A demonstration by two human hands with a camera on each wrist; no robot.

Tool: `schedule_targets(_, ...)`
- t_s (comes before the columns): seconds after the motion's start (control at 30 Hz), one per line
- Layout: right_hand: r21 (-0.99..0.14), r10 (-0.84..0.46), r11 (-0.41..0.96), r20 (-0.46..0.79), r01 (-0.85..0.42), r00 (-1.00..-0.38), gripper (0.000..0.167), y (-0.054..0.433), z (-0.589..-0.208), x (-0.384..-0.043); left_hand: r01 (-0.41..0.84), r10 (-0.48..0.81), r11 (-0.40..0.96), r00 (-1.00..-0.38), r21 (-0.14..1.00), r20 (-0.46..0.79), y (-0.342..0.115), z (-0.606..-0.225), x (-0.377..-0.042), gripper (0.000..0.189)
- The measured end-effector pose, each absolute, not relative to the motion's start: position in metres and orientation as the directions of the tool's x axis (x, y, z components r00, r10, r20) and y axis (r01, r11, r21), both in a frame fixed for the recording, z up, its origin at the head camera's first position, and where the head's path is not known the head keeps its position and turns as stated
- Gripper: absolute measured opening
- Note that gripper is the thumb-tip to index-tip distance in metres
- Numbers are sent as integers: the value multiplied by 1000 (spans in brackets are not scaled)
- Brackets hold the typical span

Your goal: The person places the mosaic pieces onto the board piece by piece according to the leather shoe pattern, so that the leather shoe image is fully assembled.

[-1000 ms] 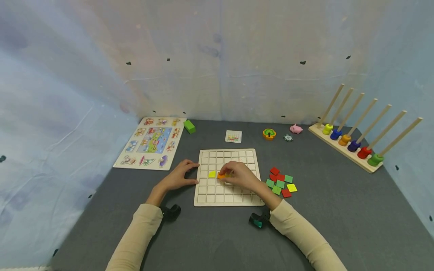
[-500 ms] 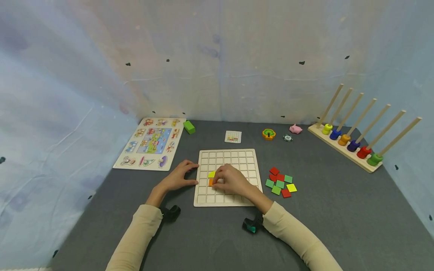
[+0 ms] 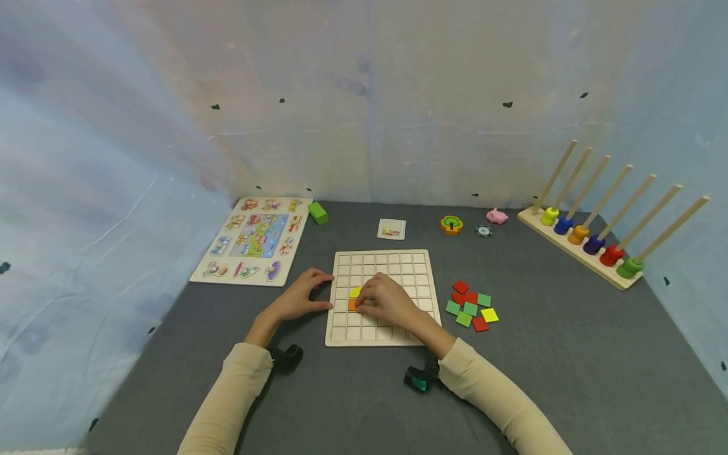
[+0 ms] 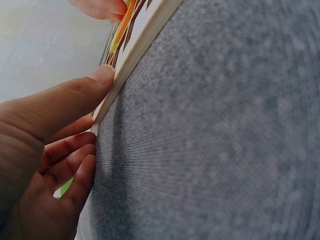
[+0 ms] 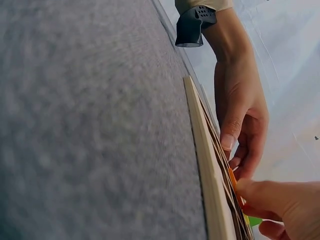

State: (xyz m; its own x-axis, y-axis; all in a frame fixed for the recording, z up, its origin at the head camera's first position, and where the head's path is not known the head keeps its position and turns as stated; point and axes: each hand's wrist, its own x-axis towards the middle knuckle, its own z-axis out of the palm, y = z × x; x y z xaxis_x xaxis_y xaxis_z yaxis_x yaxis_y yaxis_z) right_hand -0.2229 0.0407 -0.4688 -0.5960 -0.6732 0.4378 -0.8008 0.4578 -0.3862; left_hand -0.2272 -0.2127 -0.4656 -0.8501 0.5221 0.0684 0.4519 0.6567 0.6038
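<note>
Pale square gridded wooden board (image 3: 339,332): smooth, matt wood is shown.
Flat square orange tile (image 3: 352,305): a smooth face is seen; its material cannot be told.
Dark grey cloth table covering (image 3: 341,404): a matt, grainy surface is revealed.
Black curved plastic wrist mount (image 5: 188,31): a faint gloss is seen.
Beige cloth sleeves (image 3: 506,398): matt.

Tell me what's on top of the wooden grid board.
On the wooden grid board, a yellow tile lies beyond an orange tile, which the right hand touches. That hand covers some squares and part of both tiles, so whether anything else lies beneath it can't be seen.
</note>
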Motion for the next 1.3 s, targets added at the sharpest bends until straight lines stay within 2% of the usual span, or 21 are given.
schedule_targets(0.13,-408,-682,456,411,-791,-605,7,43,-466,-223,447,518,664,-853,600,62,-213,-466,-228,60)
schedule_targets(0.37,-489,-676,478,325,-730,-661,17,59,-457,-227,453,523,661,-850,597,65,-213,-468,-229,60)
schedule_targets(0.6,-574,-735,407,256,-711,-628,22,85,-447,-233,450,521,665,-851,596,61,-214,-467,-228,61)
schedule_targets(0.73,-603,-734,417,217,-680,-643,23,102,-442,-233,444,518,668,-854,598,55,-214,-466,-227,61)
schedule_targets(1.0,-600,-714,427,236,-677,-659,21,140,-435,-232,453,525,663,-849,596,61,-213,-466,-228,62)
schedule_targets(1.3,-589,-671,482,227,-648,-705,23,183,-431,-222,456,524,662,-849,595,67,-214,-467,-229,61)
